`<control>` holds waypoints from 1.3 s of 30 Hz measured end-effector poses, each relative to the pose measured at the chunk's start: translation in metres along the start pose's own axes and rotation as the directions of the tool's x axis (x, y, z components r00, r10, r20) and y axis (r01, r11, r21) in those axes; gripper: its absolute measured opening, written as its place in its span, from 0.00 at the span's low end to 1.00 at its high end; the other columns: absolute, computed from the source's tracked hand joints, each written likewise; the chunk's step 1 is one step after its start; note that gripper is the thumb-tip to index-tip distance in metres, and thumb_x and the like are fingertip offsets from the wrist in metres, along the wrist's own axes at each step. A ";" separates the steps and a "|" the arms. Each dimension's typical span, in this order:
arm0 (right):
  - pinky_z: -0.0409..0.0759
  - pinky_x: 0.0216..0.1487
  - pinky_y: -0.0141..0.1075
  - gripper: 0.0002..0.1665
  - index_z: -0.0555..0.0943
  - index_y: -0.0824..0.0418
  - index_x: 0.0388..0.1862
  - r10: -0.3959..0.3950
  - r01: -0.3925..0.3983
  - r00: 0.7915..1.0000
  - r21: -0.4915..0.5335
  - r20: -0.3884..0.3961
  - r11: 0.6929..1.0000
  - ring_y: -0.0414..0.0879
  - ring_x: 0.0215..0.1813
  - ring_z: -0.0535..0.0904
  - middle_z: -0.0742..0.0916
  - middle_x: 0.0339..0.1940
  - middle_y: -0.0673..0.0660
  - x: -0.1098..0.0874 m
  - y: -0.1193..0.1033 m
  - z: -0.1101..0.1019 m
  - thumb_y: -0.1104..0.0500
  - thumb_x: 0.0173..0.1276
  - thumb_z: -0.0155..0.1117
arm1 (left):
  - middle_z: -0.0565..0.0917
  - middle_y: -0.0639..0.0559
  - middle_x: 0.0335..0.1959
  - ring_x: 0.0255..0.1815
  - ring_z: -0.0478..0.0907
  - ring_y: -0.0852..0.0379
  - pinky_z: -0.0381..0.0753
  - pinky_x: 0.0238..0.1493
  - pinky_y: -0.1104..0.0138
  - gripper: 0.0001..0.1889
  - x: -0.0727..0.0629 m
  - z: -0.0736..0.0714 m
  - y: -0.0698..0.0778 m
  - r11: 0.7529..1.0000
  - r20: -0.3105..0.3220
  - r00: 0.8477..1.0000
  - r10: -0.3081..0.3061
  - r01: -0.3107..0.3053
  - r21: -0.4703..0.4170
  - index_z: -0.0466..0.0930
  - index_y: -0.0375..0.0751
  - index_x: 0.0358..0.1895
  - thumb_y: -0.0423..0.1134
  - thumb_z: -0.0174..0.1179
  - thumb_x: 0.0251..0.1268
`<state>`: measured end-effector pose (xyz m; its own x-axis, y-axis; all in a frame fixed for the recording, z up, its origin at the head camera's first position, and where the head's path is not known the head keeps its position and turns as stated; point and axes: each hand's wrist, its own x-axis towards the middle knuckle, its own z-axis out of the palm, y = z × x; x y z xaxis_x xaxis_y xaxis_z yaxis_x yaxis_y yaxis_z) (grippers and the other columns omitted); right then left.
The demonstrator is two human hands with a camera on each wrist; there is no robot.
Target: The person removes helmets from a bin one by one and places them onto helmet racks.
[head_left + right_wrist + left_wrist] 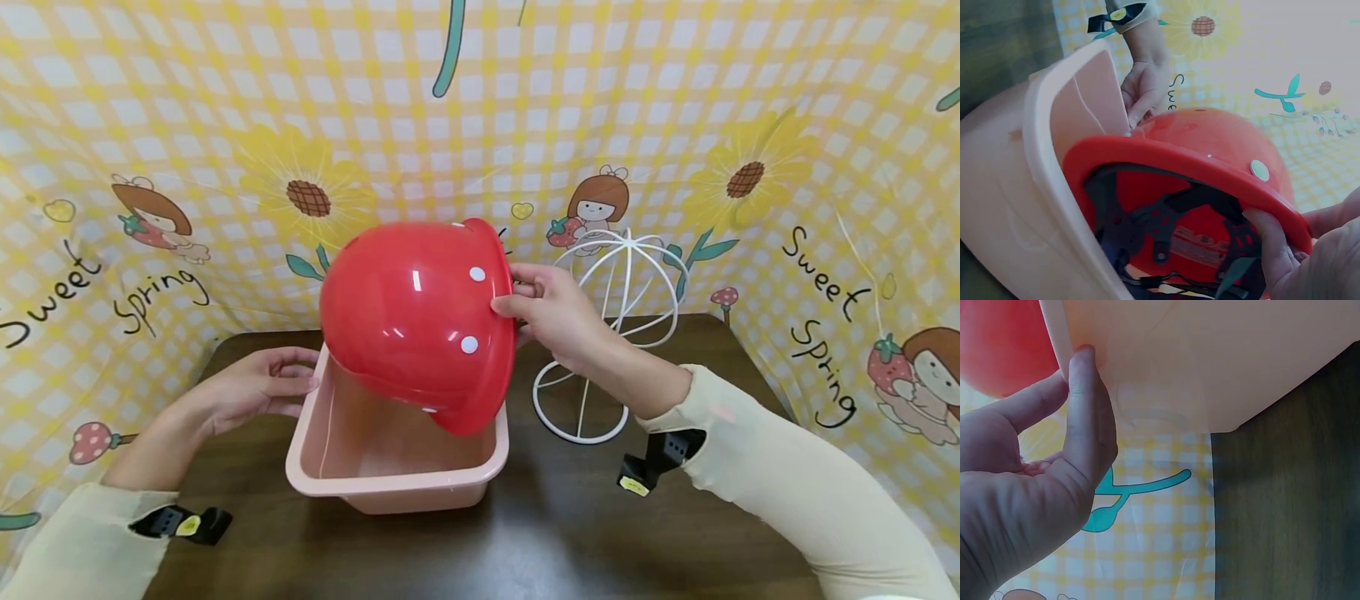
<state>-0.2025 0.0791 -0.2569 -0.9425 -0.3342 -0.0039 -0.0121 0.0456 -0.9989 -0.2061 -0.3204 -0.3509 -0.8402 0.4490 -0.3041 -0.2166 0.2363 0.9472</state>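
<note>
A red hard hat (pixel 405 308) with white round studs is tipped on its side over the pink plastic bin (pixel 397 482). My right hand (pixel 558 317) grips its brim, thumb on one face and fingers on the other. The right wrist view looks into the shell, where dark straps (pixel 1163 219) of the inner harness show. At the bin's left rim is my left hand (pixel 262 387); in the left wrist view its thumb and fingertips pinch the rim (pixel 1057 340). The hat's lower edge hangs inside the bin's opening.
A white wire dome stand (pixel 581 437) stands on the dark wooden table (pixel 570 533), right of the bin and behind my right forearm. Yellow checked cloth (pixel 420 125) with printed flowers and figures hangs around the table's back and sides. A black camera mount (pixel 663 458) sits on my right wrist.
</note>
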 end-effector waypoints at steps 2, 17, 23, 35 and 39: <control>0.89 0.41 0.44 0.29 0.70 0.67 0.73 -0.008 0.009 1.000 0.033 -0.012 0.999 0.56 0.48 0.88 0.85 0.57 0.67 -0.001 0.003 -0.001 0.69 0.74 0.60 | 0.86 0.53 0.48 0.48 0.85 0.59 0.87 0.50 0.57 0.32 0.000 0.001 0.001 1.000 -0.004 1.000 -0.004 0.004 0.015 0.49 0.17 0.73 0.31 0.55 0.78; 0.88 0.45 0.38 0.29 0.70 0.65 0.74 -0.035 0.065 0.989 0.215 -0.141 0.975 0.48 0.47 0.88 0.85 0.57 0.64 -0.008 0.023 0.001 0.66 0.75 0.59 | 0.75 0.34 0.63 0.50 0.80 0.68 0.87 0.51 0.61 0.31 -0.003 0.006 0.011 0.973 -0.202 0.977 0.074 -0.026 0.231 0.57 0.19 0.72 0.45 0.49 0.83; 0.87 0.38 0.32 0.26 0.71 0.69 0.71 -0.090 0.142 0.981 0.318 -0.173 0.937 0.43 0.38 0.88 0.89 0.43 0.53 -0.005 0.032 0.004 0.66 0.76 0.57 | 0.68 0.32 0.67 0.52 0.78 0.69 0.84 0.53 0.67 0.32 -0.006 0.021 0.025 0.976 -0.250 0.960 0.129 -0.078 0.203 0.54 0.19 0.73 0.46 0.46 0.84; 0.88 0.42 0.34 0.27 0.69 0.69 0.73 -0.129 0.218 0.969 0.478 -0.212 0.851 0.42 0.38 0.88 0.88 0.41 0.51 -0.004 0.039 0.022 0.68 0.76 0.54 | 0.68 0.42 0.61 0.48 0.80 0.70 0.83 0.49 0.74 0.35 -0.014 0.051 0.046 0.981 -0.403 0.894 0.194 -0.175 0.084 0.49 0.19 0.73 0.46 0.50 0.82; 0.88 0.47 0.36 0.28 0.68 0.69 0.74 -0.141 0.235 0.966 0.520 -0.215 0.821 0.42 0.40 0.89 0.88 0.44 0.51 -0.007 0.038 0.027 0.69 0.76 0.52 | 0.68 0.40 0.62 0.50 0.82 0.67 0.84 0.51 0.71 0.32 -0.017 0.061 0.050 0.983 -0.368 0.916 0.158 -0.181 -0.028 0.52 0.25 0.70 0.49 0.49 0.82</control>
<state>-0.1878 0.0578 -0.2965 -0.9809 -0.1272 0.1472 -0.0580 -0.5311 -0.8453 -0.1723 -0.2636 -0.3045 -0.9870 0.1317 -0.0920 -0.0753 0.1269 0.9891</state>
